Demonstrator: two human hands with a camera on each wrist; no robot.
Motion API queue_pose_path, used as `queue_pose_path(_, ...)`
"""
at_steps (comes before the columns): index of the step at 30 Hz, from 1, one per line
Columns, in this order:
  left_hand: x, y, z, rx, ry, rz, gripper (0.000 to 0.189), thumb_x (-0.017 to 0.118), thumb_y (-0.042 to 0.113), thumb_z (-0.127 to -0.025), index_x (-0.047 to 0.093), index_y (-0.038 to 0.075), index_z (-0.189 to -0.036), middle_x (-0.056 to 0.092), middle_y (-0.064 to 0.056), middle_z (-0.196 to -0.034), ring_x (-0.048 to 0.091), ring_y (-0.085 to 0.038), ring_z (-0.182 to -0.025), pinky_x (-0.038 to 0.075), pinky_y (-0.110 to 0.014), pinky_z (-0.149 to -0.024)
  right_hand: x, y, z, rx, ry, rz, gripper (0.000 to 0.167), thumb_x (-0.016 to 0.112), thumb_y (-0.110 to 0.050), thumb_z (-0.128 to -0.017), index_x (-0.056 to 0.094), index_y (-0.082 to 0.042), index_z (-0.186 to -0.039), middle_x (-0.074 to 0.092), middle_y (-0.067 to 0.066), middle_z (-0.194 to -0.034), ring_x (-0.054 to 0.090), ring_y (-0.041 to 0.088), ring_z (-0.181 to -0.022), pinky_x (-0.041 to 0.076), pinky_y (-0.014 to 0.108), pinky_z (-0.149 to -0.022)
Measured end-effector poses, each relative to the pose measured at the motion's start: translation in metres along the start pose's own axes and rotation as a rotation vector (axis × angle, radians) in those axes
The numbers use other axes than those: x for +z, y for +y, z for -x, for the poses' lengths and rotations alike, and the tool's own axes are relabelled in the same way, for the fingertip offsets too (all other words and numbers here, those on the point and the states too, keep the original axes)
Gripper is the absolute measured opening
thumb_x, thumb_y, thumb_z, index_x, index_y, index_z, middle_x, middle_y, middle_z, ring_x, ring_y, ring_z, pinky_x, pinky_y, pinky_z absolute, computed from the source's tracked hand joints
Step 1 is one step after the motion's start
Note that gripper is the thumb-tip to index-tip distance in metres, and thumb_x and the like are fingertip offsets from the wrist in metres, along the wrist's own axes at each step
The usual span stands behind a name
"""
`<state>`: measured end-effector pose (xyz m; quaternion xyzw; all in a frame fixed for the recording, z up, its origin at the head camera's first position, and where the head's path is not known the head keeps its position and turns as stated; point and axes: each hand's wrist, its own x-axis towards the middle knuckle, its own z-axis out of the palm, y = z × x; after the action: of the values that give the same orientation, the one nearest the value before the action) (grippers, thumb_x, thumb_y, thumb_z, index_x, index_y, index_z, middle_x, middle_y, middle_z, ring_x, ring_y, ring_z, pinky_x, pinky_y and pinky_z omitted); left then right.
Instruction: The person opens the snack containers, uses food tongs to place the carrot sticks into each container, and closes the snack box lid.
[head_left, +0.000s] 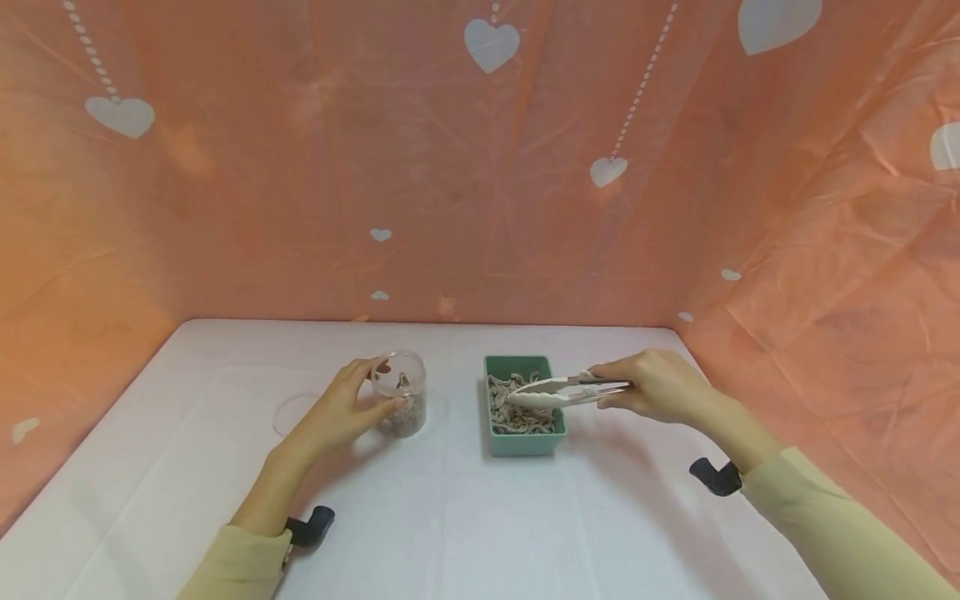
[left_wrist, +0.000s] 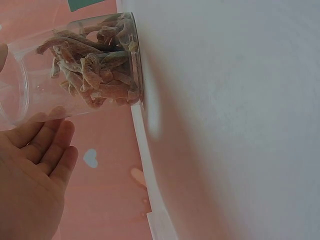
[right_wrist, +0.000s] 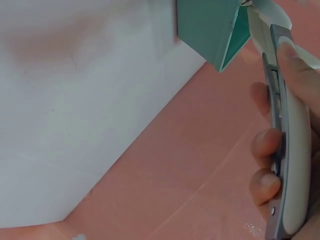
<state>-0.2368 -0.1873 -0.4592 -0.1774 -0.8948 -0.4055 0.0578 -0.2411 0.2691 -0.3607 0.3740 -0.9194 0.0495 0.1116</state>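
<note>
My left hand (head_left: 343,410) holds a clear plastic jar (head_left: 407,422) upright on the table, thumb at its near side and fingers behind. No lid is on the jar. Dried, shrivelled brownish strips (left_wrist: 85,67) fill its lower part in the left wrist view. My right hand (head_left: 654,385) grips a pair of tongs (right_wrist: 296,155) with white tips and metal-and-white handles. Those tips reach over the right rim of a green rectangular container (head_left: 523,446), down at the greyish strips (head_left: 517,422) heaped inside. The right wrist view cuts off the tips' ends.
Left of the jar, a clear round lid (head_left: 295,414) lies on the white-covered table (head_left: 450,525), partly behind the left forearm. An orange cloth (head_left: 420,167) with white hearts hangs behind the table and along both sides. Black wrist mounts (head_left: 716,477) sit on both wrists.
</note>
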Motion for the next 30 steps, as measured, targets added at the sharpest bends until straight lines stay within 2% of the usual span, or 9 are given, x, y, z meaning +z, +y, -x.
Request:
queue_pose_path(4,0.0,0.0,0.001,0.002,0.006,-0.003,0.075,0.075,0.034,-0.097,0.042,0.0,-0.155,0.053,-0.019,-0.145,0.041,-0.042,-0.142,0.032,-0.066,-0.117,0.002,0.001,0.004,0.023,0.036,-0.019,0.041,0.09,-0.031,-0.081,0.081,-0.016,-0.118,0.08,-0.004,-0.102,0.071,0.013,-0.075,0.053,0.036,-0.062)
queue_pose_path(10,0.001,0.0,0.001,0.003,0.005,-0.012,0.075,0.075,0.034,-0.097,0.041,0.0,-0.155,0.052,-0.019,-0.146,0.041,-0.042,-0.143,0.032,-0.066,-0.117,0.003,0.004,0.008,0.033,0.116,-0.085,0.044,0.092,-0.023,-0.078,0.08,-0.01,-0.118,0.08,0.001,-0.097,0.062,0.005,-0.068,0.047,0.028,-0.057)
queue_pose_path(19,0.0,0.0,0.001,0.012,0.009,-0.016,0.073,0.074,0.032,-0.098,0.042,0.0,-0.154,0.053,-0.02,-0.145,0.042,-0.043,-0.142,0.033,-0.067,-0.116,0.004,0.003,0.008,0.038,0.176,-0.118,0.044,0.092,-0.022,-0.077,0.08,-0.011,-0.118,0.08,0.0,-0.096,0.057,0.001,-0.067,0.042,0.025,-0.055)
queue_pose_path(25,0.0,-0.001,0.0,0.027,0.014,-0.017,0.072,0.074,0.031,-0.098,0.043,-0.001,-0.154,0.054,-0.019,-0.144,0.042,-0.042,-0.141,0.033,-0.067,-0.116,0.002,-0.004,-0.001,-0.007,0.21,-0.151,0.045,0.091,-0.019,-0.078,0.079,-0.01,-0.12,0.08,-0.001,-0.098,0.057,0.0,-0.068,0.044,0.025,-0.057)
queue_pose_path(30,0.0,-0.001,0.001,0.027,0.013,-0.016,0.072,0.075,0.031,-0.097,0.043,-0.001,-0.154,0.054,-0.019,-0.143,0.043,-0.042,-0.141,0.034,-0.066,-0.116,0.004,-0.012,-0.017,-0.059,0.262,-0.165,0.047,0.092,-0.019,-0.076,0.079,-0.009,-0.119,0.08,0.001,-0.096,0.052,0.0,-0.063,0.041,0.023,-0.053)
